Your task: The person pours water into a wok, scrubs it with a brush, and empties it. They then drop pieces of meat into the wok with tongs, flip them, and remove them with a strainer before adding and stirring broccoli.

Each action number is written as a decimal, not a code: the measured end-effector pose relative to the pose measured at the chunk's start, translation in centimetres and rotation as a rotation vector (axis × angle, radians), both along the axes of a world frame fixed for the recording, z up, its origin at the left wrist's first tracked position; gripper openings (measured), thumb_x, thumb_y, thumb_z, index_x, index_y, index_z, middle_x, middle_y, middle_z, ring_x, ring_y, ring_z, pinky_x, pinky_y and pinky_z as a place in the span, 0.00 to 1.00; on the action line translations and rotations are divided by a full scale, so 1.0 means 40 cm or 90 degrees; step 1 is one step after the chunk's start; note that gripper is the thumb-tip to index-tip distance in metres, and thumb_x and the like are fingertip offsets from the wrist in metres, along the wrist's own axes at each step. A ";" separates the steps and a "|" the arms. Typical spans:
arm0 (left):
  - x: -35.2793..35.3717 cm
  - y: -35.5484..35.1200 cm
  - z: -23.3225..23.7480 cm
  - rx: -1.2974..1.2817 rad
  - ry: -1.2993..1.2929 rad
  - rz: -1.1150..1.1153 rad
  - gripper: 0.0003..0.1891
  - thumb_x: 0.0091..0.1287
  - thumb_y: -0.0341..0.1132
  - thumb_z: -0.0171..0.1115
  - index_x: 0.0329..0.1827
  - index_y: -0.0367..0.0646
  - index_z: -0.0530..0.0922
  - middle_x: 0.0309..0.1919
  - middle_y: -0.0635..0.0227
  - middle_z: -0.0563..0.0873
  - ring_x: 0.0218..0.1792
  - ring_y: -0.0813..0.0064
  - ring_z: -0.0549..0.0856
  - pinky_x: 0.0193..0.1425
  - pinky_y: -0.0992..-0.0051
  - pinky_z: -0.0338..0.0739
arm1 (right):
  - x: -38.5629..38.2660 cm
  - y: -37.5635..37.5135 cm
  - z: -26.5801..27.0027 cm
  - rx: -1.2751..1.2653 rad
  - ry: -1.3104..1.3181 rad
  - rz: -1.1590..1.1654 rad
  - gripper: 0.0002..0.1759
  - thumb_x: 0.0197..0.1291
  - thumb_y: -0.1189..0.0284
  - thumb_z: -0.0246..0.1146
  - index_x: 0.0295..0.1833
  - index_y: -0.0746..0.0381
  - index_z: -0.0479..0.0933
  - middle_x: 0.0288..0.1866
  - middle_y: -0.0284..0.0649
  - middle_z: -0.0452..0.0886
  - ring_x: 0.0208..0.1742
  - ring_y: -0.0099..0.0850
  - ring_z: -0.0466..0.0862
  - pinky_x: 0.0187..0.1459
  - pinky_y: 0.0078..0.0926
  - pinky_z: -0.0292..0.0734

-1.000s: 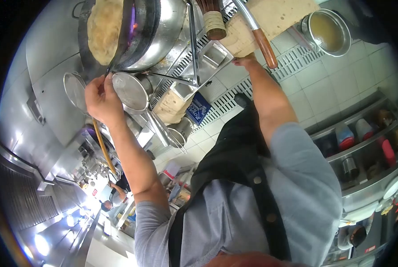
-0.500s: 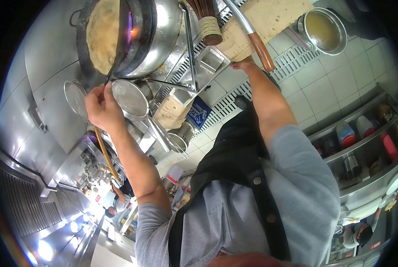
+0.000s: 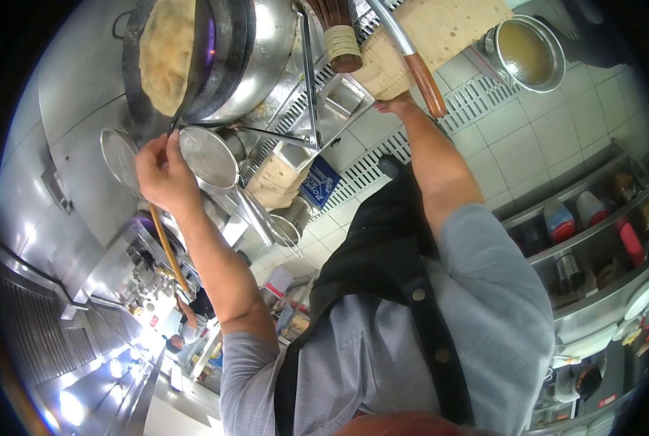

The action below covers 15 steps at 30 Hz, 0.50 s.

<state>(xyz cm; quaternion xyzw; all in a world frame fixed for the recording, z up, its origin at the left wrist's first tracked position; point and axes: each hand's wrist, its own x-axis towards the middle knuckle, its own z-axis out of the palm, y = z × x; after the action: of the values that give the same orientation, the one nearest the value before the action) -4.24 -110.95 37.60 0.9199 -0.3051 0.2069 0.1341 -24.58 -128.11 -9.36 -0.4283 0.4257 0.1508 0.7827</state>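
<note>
My left hand (image 3: 166, 171) is closed on the near handle of a dark wok (image 3: 200, 73), which stands tilted on the stove. A broad golden sheet of food, like an omelette (image 3: 166, 62), lies in the wok. Beneath my left hand and beside it are two round mesh strainers, one strainer (image 3: 209, 156) right of the wrist and another strainer (image 3: 119, 156) to its left. My right hand (image 3: 393, 105) rests at the edge of a cardboard sheet (image 3: 419, 47), its visible fingers stretched out and holding nothing. Close to it lies a wooden-handled tool (image 3: 424, 83).
A steel burner ring (image 3: 266, 51) adjoins the wok. A bamboo brush (image 3: 342, 47) and square metal containers (image 3: 342, 98) sit near the counter edge. A pot of yellowish liquid (image 3: 528, 54) stands at upper right. Shelves (image 3: 578, 240) line the right. Another person (image 3: 190, 323) is far off at lower left.
The wok and my left hand have shifted very slightly left. The orange flame beside the wok has shrunk to a small purple glow. The food's surface looks more wrinkled. My right hand stays put.
</note>
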 end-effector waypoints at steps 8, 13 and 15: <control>-0.005 -0.011 0.009 0.000 0.002 -0.005 0.09 0.61 0.30 0.78 0.39 0.39 0.85 0.35 0.67 0.89 0.30 0.77 0.85 0.38 0.76 0.80 | 0.003 0.021 -0.105 -0.094 -0.061 0.071 0.15 0.74 0.74 0.59 0.63 0.63 0.74 0.51 0.44 0.86 0.45 0.38 0.90 0.41 0.33 0.90; -0.012 -0.013 0.002 -0.021 0.004 -0.007 0.08 0.60 0.29 0.78 0.38 0.39 0.86 0.35 0.67 0.89 0.30 0.76 0.86 0.38 0.74 0.81 | -0.027 0.036 -0.089 -0.103 -0.011 -0.012 0.11 0.69 0.71 0.63 0.54 0.62 0.76 0.47 0.45 0.87 0.44 0.39 0.89 0.41 0.37 0.88; -0.015 -0.014 0.000 0.018 -0.002 -0.011 0.08 0.60 0.29 0.78 0.38 0.40 0.86 0.35 0.66 0.88 0.30 0.74 0.86 0.38 0.73 0.81 | -0.076 0.029 -0.046 -0.133 0.014 -0.015 0.10 0.68 0.69 0.64 0.49 0.62 0.78 0.44 0.46 0.87 0.43 0.41 0.89 0.42 0.40 0.87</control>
<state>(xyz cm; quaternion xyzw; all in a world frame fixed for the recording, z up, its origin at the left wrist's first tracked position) -4.86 -111.50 37.59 0.9185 -0.3164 0.2030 0.1222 -27.64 -126.95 -11.19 -0.5006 0.4525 0.1009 0.7311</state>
